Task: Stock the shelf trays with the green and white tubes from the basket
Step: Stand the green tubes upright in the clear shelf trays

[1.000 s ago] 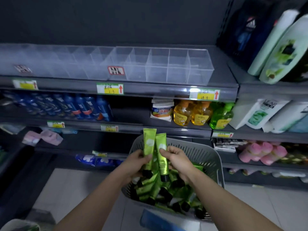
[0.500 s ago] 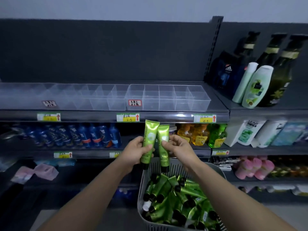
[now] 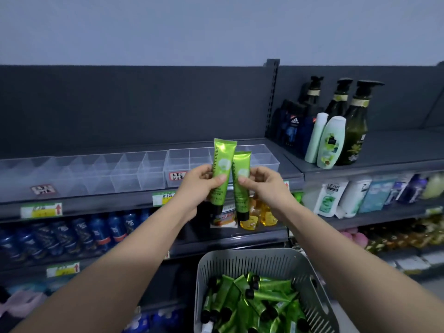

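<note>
Head view: two green and white tubes are held up side by side, caps down, in front of the clear shelf trays. The left tube (image 3: 220, 171) sits higher, with "Chamomile" readable along its side. The right tube (image 3: 242, 183) is lower and slightly tilted. Their edges overlap, probably touching, can't confirm.

The left hand (image 3: 198, 186) grips the left tube, thumb across the front, fingers curled behind. The right hand (image 3: 268, 186) grips the right tube the same way. Both tubes are above the shelf edge, outside the compartments.

Behind them is the right tray (image 3: 266, 159), divided into cells, with a handwritten label on its front. The left tray (image 3: 101, 174) is just beside it, same kind.

The grey slotted basket (image 3: 240, 263) is low between the forearms and holds a loose pile of tubes (image 3: 266, 301) with black caps.

One shelf down are blue bottles (image 3: 96, 233) on the left and yellow bottles (image 3: 262, 216) behind the held caps. Dark pump bottles (image 3: 355, 126) stand on the top shelf, right.
</note>
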A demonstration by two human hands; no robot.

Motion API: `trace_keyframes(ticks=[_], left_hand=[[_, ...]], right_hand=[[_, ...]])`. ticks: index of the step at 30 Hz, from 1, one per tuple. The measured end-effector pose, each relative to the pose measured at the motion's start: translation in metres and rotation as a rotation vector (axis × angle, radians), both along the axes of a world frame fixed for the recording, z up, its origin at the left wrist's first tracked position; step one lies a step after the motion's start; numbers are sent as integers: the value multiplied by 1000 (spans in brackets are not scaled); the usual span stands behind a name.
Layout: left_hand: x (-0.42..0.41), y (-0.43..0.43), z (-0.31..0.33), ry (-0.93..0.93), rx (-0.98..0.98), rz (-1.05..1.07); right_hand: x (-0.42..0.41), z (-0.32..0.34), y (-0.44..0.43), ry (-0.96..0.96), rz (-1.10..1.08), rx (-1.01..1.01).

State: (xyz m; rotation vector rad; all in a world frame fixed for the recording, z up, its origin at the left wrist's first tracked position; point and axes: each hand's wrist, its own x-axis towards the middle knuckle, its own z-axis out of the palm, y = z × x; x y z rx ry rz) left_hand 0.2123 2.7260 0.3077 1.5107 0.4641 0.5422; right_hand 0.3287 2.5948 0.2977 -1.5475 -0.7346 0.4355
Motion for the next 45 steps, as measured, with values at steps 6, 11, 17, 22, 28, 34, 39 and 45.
trace_keyframes(ticks=[6, 11, 17, 22, 28, 34, 39, 45], left_hand=[[49, 3, 39, -92, 77, 31], [85, 14, 60, -96, 133, 69], [125, 32, 67, -71, 168, 131], [155, 43, 70, -47, 177, 106], [183, 51, 71, -17, 225, 87], [209, 65, 61, 49, 306, 100], [223, 60, 56, 116, 489, 119], [240, 61, 43, 189, 548, 111]], right_hand=[[48, 34, 5, -98, -60, 19], [86, 58, 9, -152, -75, 63], [124, 71, 15, -204, -143, 68], [147, 70, 23, -275, -214, 26], [164, 68, 38, -282, -250, 21], [173, 66, 45, -282, -261, 32], [180, 66, 46, -299, -273, 38], [188, 61, 47, -312, -290, 1]])
